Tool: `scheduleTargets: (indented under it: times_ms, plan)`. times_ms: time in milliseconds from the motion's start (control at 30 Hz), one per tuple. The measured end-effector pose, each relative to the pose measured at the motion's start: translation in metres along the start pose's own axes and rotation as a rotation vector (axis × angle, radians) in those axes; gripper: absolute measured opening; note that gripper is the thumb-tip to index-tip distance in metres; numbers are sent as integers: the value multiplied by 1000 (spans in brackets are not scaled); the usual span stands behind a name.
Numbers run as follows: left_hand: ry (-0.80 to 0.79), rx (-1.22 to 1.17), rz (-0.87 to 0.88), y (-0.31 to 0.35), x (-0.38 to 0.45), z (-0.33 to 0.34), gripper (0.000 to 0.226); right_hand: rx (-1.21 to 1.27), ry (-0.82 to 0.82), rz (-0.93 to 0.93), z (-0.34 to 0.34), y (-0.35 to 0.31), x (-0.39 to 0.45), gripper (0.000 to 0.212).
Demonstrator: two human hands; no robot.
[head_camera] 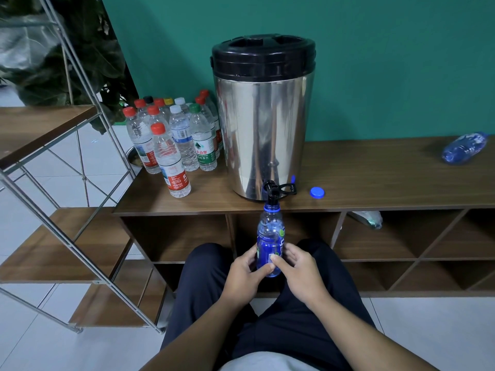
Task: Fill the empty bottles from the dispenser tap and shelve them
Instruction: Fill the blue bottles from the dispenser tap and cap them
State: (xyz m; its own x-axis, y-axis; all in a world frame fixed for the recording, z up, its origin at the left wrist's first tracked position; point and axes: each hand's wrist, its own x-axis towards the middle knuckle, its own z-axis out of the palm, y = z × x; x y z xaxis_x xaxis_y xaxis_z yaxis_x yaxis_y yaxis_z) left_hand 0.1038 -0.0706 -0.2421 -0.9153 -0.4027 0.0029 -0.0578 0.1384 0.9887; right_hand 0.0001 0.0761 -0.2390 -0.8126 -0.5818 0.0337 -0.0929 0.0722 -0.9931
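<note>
A blue bottle [270,236] stands upright, uncapped, with its mouth right under the black tap [272,194] of the steel dispenser [263,124]. My left hand [245,274] grips its lower part from the left, and my right hand [300,271] grips it from the right. Water shows in its lower half. Its blue cap [317,192] lies on the wooden counter [375,178] to the right of the tap. Another blue bottle [464,148] lies on its side at the counter's far right.
Several capped clear bottles [174,140] stand grouped left of the dispenser. A metal-framed wooden shelf rack [53,236] stands at the left. Open cubbies [401,236] run under the counter; one holds a crumpled clear bottle [368,218]. My knees are below the hands.
</note>
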Motion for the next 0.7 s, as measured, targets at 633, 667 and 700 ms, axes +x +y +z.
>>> scheduleTargets:
  times_ms: [633,667,700]
  plan:
    - [0,-8,10,0,1,1,51,27,11,-10,1,-1,-1,31]
    - [0,-9,12,0,1,1,51,25,11,-11,1,-1,0,31]
    - [1,-11,11,0,1,1,51,22,11,-10,1,-1,0,30]
